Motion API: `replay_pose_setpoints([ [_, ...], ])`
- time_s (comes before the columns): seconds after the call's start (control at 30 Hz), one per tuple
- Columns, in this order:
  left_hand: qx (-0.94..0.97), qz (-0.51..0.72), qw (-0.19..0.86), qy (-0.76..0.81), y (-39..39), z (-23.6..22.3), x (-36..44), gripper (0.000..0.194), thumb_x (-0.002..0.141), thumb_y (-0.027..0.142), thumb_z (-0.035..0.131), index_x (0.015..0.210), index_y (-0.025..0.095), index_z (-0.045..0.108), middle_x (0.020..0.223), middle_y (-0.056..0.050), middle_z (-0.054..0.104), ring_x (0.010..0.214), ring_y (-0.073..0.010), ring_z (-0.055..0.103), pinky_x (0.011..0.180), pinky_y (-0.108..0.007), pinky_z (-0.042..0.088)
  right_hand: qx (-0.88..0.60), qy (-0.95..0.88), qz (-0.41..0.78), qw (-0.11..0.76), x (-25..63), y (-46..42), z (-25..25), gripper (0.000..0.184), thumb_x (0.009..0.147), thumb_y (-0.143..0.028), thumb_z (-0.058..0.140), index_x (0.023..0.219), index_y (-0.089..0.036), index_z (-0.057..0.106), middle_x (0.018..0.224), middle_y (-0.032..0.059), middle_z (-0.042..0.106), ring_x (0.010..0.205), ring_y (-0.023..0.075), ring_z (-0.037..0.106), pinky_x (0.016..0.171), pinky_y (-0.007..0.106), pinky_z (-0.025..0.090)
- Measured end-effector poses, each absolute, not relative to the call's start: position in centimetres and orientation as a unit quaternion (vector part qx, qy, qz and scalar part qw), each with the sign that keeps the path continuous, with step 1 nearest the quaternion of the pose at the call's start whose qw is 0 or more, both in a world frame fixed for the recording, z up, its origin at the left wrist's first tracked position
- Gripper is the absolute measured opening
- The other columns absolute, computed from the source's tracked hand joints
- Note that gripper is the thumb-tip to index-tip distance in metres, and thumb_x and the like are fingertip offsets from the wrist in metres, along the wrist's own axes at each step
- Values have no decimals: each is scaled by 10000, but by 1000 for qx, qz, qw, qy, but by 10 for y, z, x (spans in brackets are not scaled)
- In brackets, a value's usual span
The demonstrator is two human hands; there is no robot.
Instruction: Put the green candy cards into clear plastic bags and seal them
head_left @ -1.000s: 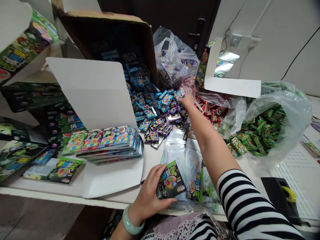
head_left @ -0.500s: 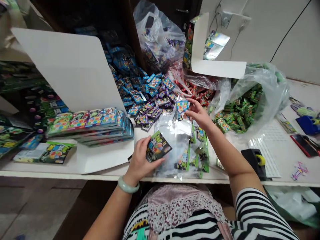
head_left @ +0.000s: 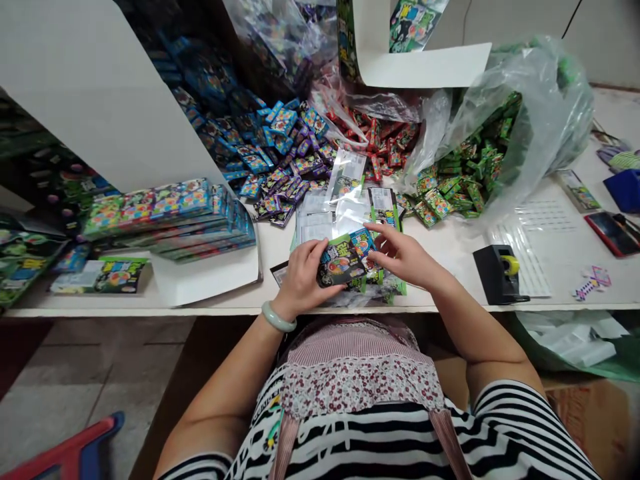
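My left hand [head_left: 301,275] grips a black printed pouch [head_left: 340,264] with a green edge, thumb below and fingers on top. My right hand [head_left: 406,257] pinches a small blue candy-like packet [head_left: 361,243] against the pouch's right end; whether part of it is inside, I cannot tell. Beneath both hands lie clear plastic and several more green-edged pouches [head_left: 387,215], partly hidden. Just beyond them is a loose pile of purple packets [head_left: 285,190], with blue packets [head_left: 285,121] behind.
At left, an open white-lined box [head_left: 195,283] holds stacked colourful packets [head_left: 165,210]. Red packets [head_left: 395,143] lie at the back, and green packets [head_left: 463,173] spill from a clear bag [head_left: 555,113]. A tape dispenser [head_left: 495,273] and a phone [head_left: 613,233] are at right.
My right hand has brought the blue packet down and toward me to the pouch in my left hand. The head view has tilted down.
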State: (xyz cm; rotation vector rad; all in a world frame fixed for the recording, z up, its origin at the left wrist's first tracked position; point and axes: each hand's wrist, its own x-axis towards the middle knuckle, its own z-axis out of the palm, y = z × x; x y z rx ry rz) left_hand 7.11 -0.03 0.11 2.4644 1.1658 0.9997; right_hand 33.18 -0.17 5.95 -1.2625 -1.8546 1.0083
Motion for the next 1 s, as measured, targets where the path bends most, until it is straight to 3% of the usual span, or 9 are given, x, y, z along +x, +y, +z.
replay_pose_setpoints([
  [0.13, 835, 353, 113, 408, -9, 2, 78, 918, 715, 516, 806, 1450, 181, 370, 1283, -157, 526, 1192, -335, 540, 1053, -522, 468, -451, -740, 390, 312, 327, 5, 58, 496, 884, -282, 650, 1371, -342, 579, 859, 3, 613, 693, 140, 564, 690, 339, 526],
  [0.23, 798, 384, 109, 451, -14, 5, 87, 928, 675, 525, 837, 1404, 173, 384, 1262, -157, 530, 1195, -339, 538, 1044, -535, 473, -454, -730, 375, 345, 316, 3, 56, 450, 904, -304, 632, 1348, -360, 588, 942, 24, 650, 757, 157, 586, 706, 344, 518],
  [0.37, 730, 417, 198, 503, -17, 11, 98, 948, 619, 536, 873, 1359, 181, 399, 1280, -154, 534, 1217, -338, 541, 1049, -535, 466, -462, -707, 403, 353, 309, -5, 59, 455, 833, -314, 708, 1275, -307, 599, 1064, 36, 658, 750, 142, 606, 648, 312, 496],
  [0.47, 664, 456, 353, 475, -21, 9, 103, 717, 744, 504, 796, 1301, 222, 442, 1208, -102, 584, 1128, -262, 603, 972, -444, 524, -465, -682, 449, 343, 314, -9, 59, 388, 848, -289, 660, 1229, -272, 592, 876, -10, 623, 588, 94, 524, 546, 276, 431],
  [0.57, 586, 493, 457, 452, -28, 0, 105, 453, 883, 395, 674, 1268, 251, 485, 1060, -49, 616, 965, -176, 640, 837, -327, 557, -467, -692, 449, 318, 323, -11, 53, 305, 875, -268, 600, 1181, -271, 609, 771, -30, 574, 579, 96, 494, 539, 275, 408],
  [0.73, 536, 517, 515, 424, -24, -8, 99, 610, 850, 351, 718, 1398, 348, 448, 1050, -14, 595, 860, -129, 651, 774, -273, 574, -467, -696, 443, 316, 321, -2, 40, 302, 873, -311, 616, 1174, -284, 609, 824, -18, 577, 641, 112, 511, 616, 300, 444],
  [1.0, 565, 554, 458, 405, 21, 1, 82, 637, 857, 431, 719, 1428, 364, 446, 1150, -52, 641, 987, -189, 679, 846, -333, 599, -476, -594, 431, 485, 277, 31, 25, 469, 858, -385, 663, 1258, -314, 429, 818, -26, 560, 741, 146, 582, 674, 299, 483],
])
